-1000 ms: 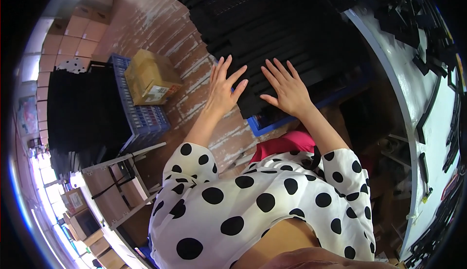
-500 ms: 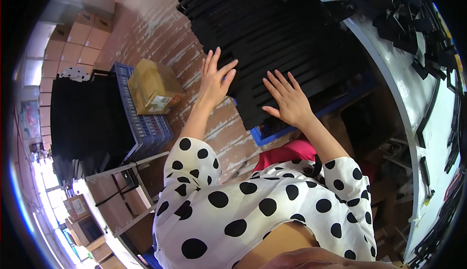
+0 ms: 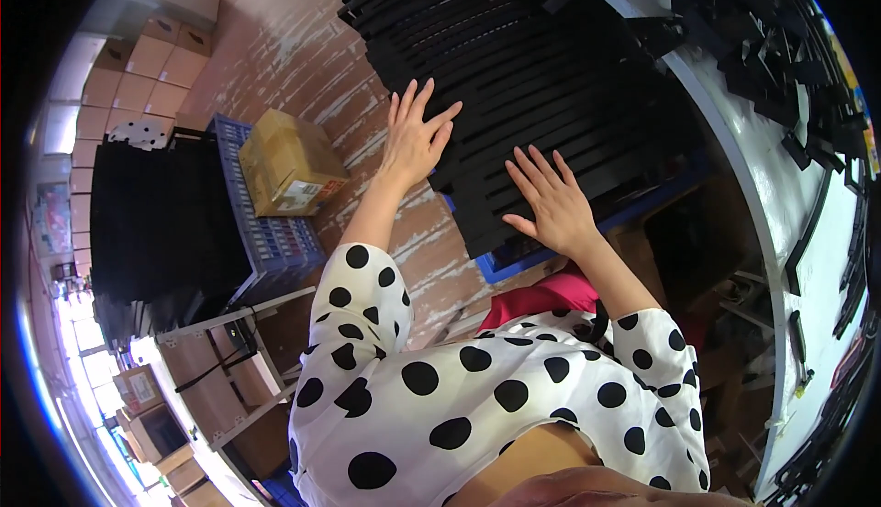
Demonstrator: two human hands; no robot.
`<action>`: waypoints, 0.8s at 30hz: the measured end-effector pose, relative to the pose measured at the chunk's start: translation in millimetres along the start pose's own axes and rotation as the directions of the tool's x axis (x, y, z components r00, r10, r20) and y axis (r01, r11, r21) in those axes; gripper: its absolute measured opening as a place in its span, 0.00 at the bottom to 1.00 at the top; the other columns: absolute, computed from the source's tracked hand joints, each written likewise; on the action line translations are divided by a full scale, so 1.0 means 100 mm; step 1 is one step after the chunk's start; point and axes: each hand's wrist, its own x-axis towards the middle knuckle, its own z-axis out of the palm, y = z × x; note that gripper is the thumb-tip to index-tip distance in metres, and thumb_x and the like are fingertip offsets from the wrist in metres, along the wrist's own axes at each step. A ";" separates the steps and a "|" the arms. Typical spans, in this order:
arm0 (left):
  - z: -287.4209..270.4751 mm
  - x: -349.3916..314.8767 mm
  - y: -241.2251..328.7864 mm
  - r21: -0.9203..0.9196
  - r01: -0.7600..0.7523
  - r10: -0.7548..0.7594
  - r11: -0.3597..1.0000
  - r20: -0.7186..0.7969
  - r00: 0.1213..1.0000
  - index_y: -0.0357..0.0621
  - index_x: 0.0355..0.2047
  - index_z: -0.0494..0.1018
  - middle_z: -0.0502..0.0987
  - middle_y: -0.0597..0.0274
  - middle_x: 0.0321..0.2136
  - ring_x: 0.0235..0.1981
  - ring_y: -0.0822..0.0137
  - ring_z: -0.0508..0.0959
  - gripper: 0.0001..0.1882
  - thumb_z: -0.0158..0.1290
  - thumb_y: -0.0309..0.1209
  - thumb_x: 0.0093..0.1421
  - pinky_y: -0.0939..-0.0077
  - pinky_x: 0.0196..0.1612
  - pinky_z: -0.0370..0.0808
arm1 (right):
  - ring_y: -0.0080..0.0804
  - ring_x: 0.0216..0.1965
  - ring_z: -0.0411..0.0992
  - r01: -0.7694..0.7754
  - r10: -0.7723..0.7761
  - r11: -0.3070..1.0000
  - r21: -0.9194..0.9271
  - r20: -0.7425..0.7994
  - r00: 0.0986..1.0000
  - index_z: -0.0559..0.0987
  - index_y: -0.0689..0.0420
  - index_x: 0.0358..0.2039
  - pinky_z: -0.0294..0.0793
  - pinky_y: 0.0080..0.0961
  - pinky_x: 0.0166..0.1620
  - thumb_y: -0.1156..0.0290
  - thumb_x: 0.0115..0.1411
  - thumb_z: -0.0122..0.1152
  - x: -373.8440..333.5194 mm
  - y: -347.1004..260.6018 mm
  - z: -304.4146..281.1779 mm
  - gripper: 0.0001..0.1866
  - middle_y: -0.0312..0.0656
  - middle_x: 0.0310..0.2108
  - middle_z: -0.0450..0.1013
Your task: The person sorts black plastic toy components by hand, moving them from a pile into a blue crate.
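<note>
- The black strips (image 3: pixel 587 80) lie in front of you in a broad layer, side by side in long rows; their near corner sits over a blue crate (image 3: pixel 496 271), whose rim shows below it.
- They look dark and matte, with uneven ends along the left edge and narrow gaps between some rows; a few rows further off carry fine dotted lines.
- Your left hand (image 3: pixel 412 144) is at that uneven left edge, back of the hand up, fingers spread and pointing away from you, thumb held apart, closed on nothing visible.
- Your right hand (image 3: pixel 556 209) is palm down over the near part of the layer, fingers fanned and straight, thumb out to the left, likewise gripping nothing; how firmly either hand presses, you cannot tell from here.
- Both your forearms reach forward from spotted sleeves (image 3: pixel 356 300), the hands well apart.
- To your right curves a white tabletop (image 3: pixel 734 131) with loose black pieces (image 3: pixel 757 66).
</note>
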 end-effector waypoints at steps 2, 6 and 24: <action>0.04 -0.07 0.01 0.007 -0.019 0.019 1.000 0.009 1.000 0.67 0.58 0.73 0.56 0.52 0.68 0.70 0.48 0.51 0.19 0.42 0.43 0.70 0.47 0.71 0.41 | 0.39 0.70 0.51 0.000 0.000 1.000 0.000 -0.001 1.000 0.62 0.53 0.66 0.44 0.43 0.71 0.38 0.62 0.48 -0.01 0.00 -0.02 0.41 0.42 0.68 0.56; 0.06 -0.19 0.00 -0.028 0.001 -0.001 1.000 0.014 1.000 0.71 0.60 0.71 0.57 0.51 0.67 0.70 0.47 0.52 0.20 0.46 0.43 0.68 0.44 0.70 0.42 | 0.38 0.70 0.51 -0.003 0.003 1.000 -0.009 0.010 1.000 0.62 0.53 0.66 0.44 0.43 0.71 0.38 0.62 0.48 -0.02 -0.03 -0.04 0.41 0.42 0.68 0.56; 0.00 -0.14 0.08 -0.046 -0.024 0.023 0.999 -0.017 1.000 0.66 0.57 0.75 0.54 0.52 0.69 0.70 0.46 0.50 0.18 0.46 0.39 0.68 0.44 0.70 0.41 | 0.39 0.70 0.51 -0.007 0.007 1.000 0.002 -0.014 1.000 0.62 0.54 0.66 0.44 0.43 0.71 0.39 0.62 0.48 -0.10 -0.04 -0.02 0.41 0.42 0.68 0.56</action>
